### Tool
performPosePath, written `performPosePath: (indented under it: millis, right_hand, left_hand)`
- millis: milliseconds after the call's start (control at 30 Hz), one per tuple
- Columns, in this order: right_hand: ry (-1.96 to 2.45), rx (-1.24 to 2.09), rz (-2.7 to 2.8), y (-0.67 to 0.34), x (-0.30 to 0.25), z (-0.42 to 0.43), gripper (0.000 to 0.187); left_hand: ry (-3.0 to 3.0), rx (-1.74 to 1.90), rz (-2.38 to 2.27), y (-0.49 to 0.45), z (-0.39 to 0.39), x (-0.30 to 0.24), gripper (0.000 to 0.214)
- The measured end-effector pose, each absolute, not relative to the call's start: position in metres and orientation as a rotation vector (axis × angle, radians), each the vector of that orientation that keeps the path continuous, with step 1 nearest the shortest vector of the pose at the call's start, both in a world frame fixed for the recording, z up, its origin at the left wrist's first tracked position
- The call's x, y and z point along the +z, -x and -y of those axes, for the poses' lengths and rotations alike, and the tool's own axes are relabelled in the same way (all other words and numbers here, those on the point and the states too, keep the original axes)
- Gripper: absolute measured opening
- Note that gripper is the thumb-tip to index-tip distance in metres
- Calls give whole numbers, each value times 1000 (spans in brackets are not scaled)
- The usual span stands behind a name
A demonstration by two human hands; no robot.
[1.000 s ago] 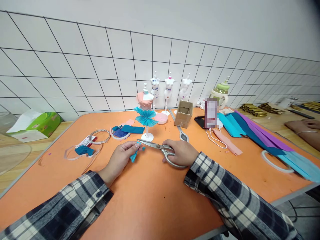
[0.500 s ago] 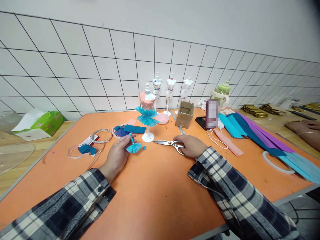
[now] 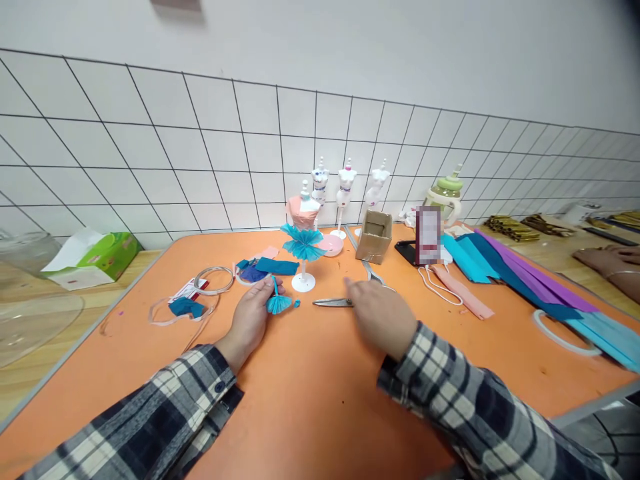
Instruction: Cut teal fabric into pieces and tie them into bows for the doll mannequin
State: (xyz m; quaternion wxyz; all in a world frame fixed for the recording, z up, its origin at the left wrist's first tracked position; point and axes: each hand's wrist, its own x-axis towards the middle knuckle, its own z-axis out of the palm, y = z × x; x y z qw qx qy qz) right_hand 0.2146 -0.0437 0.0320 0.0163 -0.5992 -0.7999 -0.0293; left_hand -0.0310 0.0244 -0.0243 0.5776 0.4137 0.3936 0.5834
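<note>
My left hand (image 3: 250, 319) pinches the stem of a small blue pleated paper fan (image 3: 278, 303) just above the orange table (image 3: 310, 393). A tiny blue scrap (image 3: 297, 303) lies beside the fan. My right hand (image 3: 379, 312) is blurred and hovers over the handles of steel scissors (image 3: 332, 303), fingers stretched forward. Only the blades show, lying flat on the table and pointing left. Just behind stands a small mannequin (image 3: 303, 212) with a pink top and a blue pleated skirt (image 3: 303, 242) on a white stand.
Three more white mannequins (image 3: 345, 187), a pink dish (image 3: 334, 245) and a cardboard box (image 3: 377, 235) stand at the back. Blue, purple and pink paper strips (image 3: 505, 270) lie at the right, tape rings (image 3: 214, 281) and blue scraps at the left. Another person's hand (image 3: 607, 261) rests at the far right.
My right hand laid the scissors flat on the table and has lifted off them. My left hand moved the fan away from the blades and toward the mannequin's base.
</note>
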Motion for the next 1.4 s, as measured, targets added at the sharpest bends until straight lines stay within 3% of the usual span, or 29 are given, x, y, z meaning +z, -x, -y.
performPosePath:
  millis: [167,433,567,733,1000,1167,1300,1400]
  right_hand:
    - [1338,-98,2728,-146,8,40,55]
    - [1283,-6,2846,-137,8,19,22]
    - [1378,93,2518,-176,42,-3,29]
    - [1737,-121,1883,-252,82,-61,30]
    - [1672,-192,1841,-297,42,-107,43]
    - [1732,-250,1815,-306,52,-104,44]
    - [1534,-251,1724,-287,72,-73,32]
    - [1324,-118,1508,-247,54,-32,27]
  left_hand:
    - [-954,1339,-891,34,-26,-24,30]
    - [-940,1327,-918,36,-27,-26,31]
    - [-1002,1283,-957,31,-23,-24,32]
    - [-1078,1226,-1031,23,-18,-19,37]
    - [-1213,1164,-1086,22,-19,-19,36]
    - [-1297,1151,-1133,26,-20,-20,37]
    - [-1328,1132,-1138,27,-21,-20,38]
    - [-1325,1121,-1122,27,-21,-20,39]
